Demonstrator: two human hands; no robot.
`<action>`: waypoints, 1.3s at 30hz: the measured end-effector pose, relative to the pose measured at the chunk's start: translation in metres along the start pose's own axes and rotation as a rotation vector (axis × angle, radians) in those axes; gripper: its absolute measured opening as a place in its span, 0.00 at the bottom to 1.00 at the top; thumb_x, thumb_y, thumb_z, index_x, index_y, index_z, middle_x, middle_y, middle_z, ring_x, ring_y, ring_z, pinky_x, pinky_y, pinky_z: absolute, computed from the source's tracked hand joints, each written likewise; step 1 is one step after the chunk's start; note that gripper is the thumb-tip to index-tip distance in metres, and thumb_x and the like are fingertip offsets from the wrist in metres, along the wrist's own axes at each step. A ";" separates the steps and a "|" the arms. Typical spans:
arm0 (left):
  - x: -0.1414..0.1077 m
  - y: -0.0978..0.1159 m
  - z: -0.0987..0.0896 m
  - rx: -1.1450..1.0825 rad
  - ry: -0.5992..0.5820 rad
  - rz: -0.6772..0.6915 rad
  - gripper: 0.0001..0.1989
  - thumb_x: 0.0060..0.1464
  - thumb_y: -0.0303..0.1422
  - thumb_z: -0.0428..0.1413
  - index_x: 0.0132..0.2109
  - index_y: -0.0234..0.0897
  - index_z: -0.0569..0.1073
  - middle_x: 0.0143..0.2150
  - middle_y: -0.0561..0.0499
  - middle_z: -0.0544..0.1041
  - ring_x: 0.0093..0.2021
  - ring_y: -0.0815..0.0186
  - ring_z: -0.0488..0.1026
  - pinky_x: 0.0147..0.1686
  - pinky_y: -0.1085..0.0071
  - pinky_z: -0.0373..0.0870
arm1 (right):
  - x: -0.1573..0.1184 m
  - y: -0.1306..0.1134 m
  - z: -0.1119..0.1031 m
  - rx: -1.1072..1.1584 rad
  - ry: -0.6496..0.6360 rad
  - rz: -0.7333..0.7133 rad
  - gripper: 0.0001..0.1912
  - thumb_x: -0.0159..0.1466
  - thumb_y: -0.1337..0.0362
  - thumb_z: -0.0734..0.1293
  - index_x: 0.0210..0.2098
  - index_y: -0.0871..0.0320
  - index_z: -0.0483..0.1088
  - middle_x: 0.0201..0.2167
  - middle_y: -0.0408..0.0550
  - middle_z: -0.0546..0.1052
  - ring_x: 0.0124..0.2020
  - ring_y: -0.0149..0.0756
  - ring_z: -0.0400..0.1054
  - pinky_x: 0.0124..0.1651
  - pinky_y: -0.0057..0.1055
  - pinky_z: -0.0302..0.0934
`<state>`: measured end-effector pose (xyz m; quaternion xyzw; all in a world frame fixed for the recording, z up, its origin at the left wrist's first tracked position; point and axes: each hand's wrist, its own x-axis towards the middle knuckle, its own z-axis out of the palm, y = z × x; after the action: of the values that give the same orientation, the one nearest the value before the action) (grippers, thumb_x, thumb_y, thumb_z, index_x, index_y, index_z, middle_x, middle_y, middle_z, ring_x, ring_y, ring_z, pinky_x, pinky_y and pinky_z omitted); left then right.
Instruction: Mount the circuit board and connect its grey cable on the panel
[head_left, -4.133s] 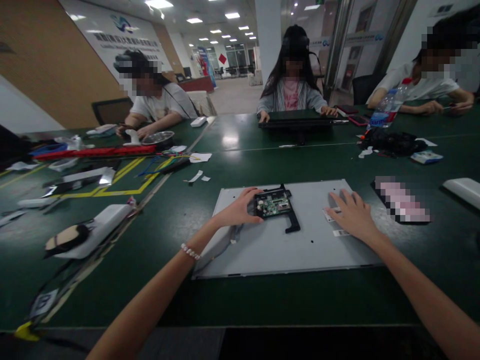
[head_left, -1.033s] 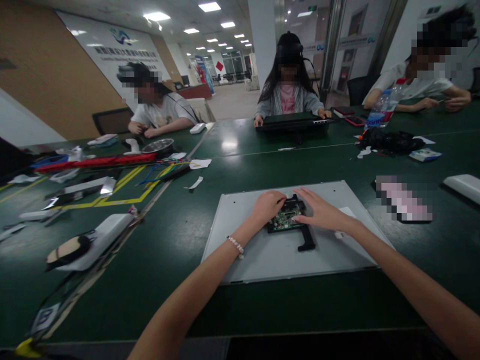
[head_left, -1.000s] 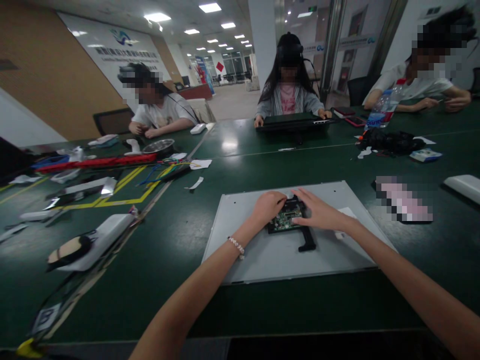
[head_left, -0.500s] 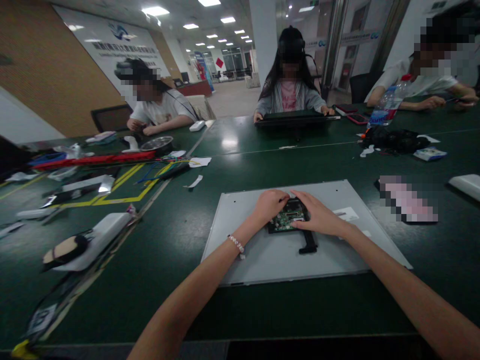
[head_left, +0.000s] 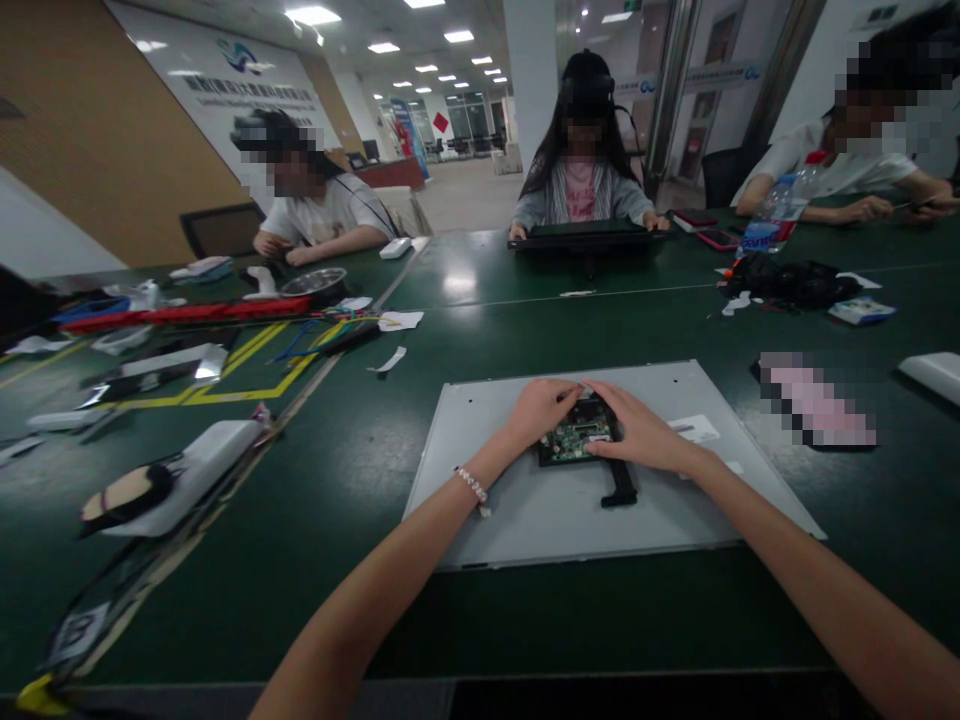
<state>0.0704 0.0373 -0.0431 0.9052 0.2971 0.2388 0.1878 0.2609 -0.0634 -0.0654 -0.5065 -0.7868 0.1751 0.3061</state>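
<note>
A green circuit board in a black frame (head_left: 576,440) lies on a large light-grey panel (head_left: 495,530). My left hand (head_left: 544,410) is at its far left corner, fingers curled and pinched together; what they grip is hidden. Around the right side of the board goes my right hand (head_left: 637,430), thumb on the near part and fingers reaching to the far edge. Both sets of fingertips nearly meet at the far edge. A black bar-shaped piece (head_left: 619,485) sticks out toward me from beneath my right hand and bends at its near end.
A pink phone-like slab (head_left: 817,400) and a white object (head_left: 934,372) lie to the right. Bottles (head_left: 769,225) and a black bundle (head_left: 795,280) stand farther back. Opposite, a person (head_left: 581,180) holds a dark screen (head_left: 589,238). Wires, strips and a white device (head_left: 202,465) spread leftward.
Both hands stay at the board with almost the same grip. The view has shifted very slightly; otherwise everything keeps its place.
</note>
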 end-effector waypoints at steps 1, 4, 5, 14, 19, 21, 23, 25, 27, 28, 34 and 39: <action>0.001 0.000 -0.002 -0.021 0.038 -0.012 0.13 0.63 0.33 0.51 0.42 0.37 0.81 0.41 0.49 0.83 0.40 0.63 0.79 0.43 0.72 0.70 | 0.000 -0.001 0.000 -0.001 -0.002 0.005 0.47 0.60 0.45 0.68 0.70 0.48 0.41 0.68 0.55 0.56 0.67 0.52 0.53 0.66 0.54 0.51; 0.007 -0.006 -0.021 -0.055 0.163 -0.052 0.14 0.62 0.35 0.52 0.43 0.37 0.81 0.43 0.48 0.82 0.45 0.62 0.79 0.48 0.71 0.70 | 0.000 -0.002 -0.001 -0.003 0.002 0.013 0.47 0.60 0.45 0.68 0.71 0.49 0.42 0.68 0.56 0.56 0.67 0.52 0.52 0.66 0.54 0.51; 0.010 -0.012 -0.031 -0.040 0.192 -0.067 0.14 0.62 0.35 0.52 0.44 0.37 0.81 0.44 0.49 0.82 0.45 0.62 0.79 0.49 0.70 0.70 | -0.001 -0.002 -0.001 -0.003 0.002 0.015 0.47 0.60 0.45 0.68 0.70 0.49 0.42 0.68 0.56 0.56 0.67 0.53 0.53 0.66 0.54 0.51; -0.030 -0.142 -0.131 0.457 0.456 -0.513 0.17 0.57 0.29 0.52 0.52 0.31 0.75 0.55 0.40 0.75 0.57 0.55 0.70 0.59 0.61 0.62 | -0.004 0.000 0.001 -0.018 -0.011 0.043 0.45 0.61 0.44 0.67 0.70 0.48 0.43 0.68 0.56 0.57 0.66 0.53 0.54 0.65 0.54 0.52; -0.082 -0.198 -0.146 0.539 0.522 -0.687 0.21 0.54 0.29 0.52 0.54 0.32 0.73 0.59 0.39 0.70 0.61 0.53 0.65 0.60 0.58 0.61 | -0.005 0.001 0.002 -0.024 -0.014 0.033 0.44 0.62 0.45 0.66 0.70 0.48 0.43 0.68 0.55 0.56 0.66 0.53 0.53 0.66 0.55 0.51; -0.091 -0.208 -0.148 0.538 0.539 -0.713 0.23 0.52 0.29 0.53 0.56 0.31 0.72 0.58 0.38 0.70 0.60 0.53 0.65 0.59 0.59 0.62 | -0.005 0.000 0.001 -0.026 -0.018 0.036 0.44 0.62 0.45 0.66 0.70 0.48 0.43 0.68 0.55 0.56 0.67 0.53 0.53 0.66 0.54 0.51; -0.094 -0.212 -0.149 0.520 0.564 -0.740 0.24 0.50 0.28 0.53 0.55 0.31 0.72 0.56 0.38 0.72 0.59 0.53 0.66 0.58 0.59 0.63 | -0.005 0.000 0.001 -0.029 -0.021 0.039 0.44 0.61 0.45 0.66 0.70 0.48 0.44 0.68 0.54 0.56 0.66 0.53 0.53 0.66 0.53 0.52; -0.094 -0.214 -0.151 0.499 0.586 -0.772 0.23 0.49 0.27 0.53 0.54 0.31 0.74 0.53 0.39 0.73 0.56 0.53 0.68 0.57 0.60 0.64 | -0.005 -0.001 0.000 -0.033 -0.023 0.041 0.44 0.61 0.45 0.67 0.70 0.48 0.44 0.68 0.55 0.56 0.66 0.53 0.54 0.66 0.53 0.52; -0.094 -0.216 -0.152 0.485 0.607 -0.815 0.21 0.48 0.26 0.52 0.50 0.31 0.76 0.49 0.40 0.76 0.53 0.53 0.70 0.55 0.60 0.65 | -0.004 -0.002 0.000 -0.036 -0.022 0.040 0.44 0.61 0.46 0.66 0.70 0.48 0.44 0.68 0.55 0.56 0.66 0.53 0.54 0.66 0.53 0.52; -0.095 -0.217 -0.153 0.480 0.620 -0.834 0.20 0.48 0.25 0.51 0.49 0.31 0.77 0.46 0.40 0.77 0.52 0.54 0.71 0.54 0.60 0.66 | -0.004 -0.002 0.000 -0.036 -0.021 0.039 0.44 0.62 0.46 0.66 0.70 0.48 0.44 0.68 0.55 0.56 0.66 0.53 0.54 0.66 0.53 0.52; -0.100 -0.222 -0.157 0.410 0.713 -0.892 0.18 0.48 0.26 0.50 0.43 0.31 0.81 0.36 0.43 0.79 0.41 0.57 0.74 0.48 0.64 0.68 | -0.005 0.002 0.002 -0.037 -0.020 0.035 0.44 0.62 0.45 0.66 0.70 0.47 0.43 0.68 0.55 0.56 0.66 0.55 0.54 0.64 0.56 0.54; -0.099 -0.220 -0.159 0.367 0.743 -0.894 0.17 0.49 0.27 0.50 0.42 0.32 0.81 0.34 0.44 0.80 0.38 0.59 0.75 0.45 0.66 0.69 | -0.005 0.004 0.002 -0.029 -0.017 0.021 0.44 0.62 0.46 0.67 0.70 0.45 0.42 0.68 0.54 0.56 0.66 0.54 0.54 0.64 0.57 0.54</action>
<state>-0.1850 0.1724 -0.0519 0.5668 0.7302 0.3814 -0.0055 0.2637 -0.0658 -0.0710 -0.5176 -0.7865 0.1713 0.2901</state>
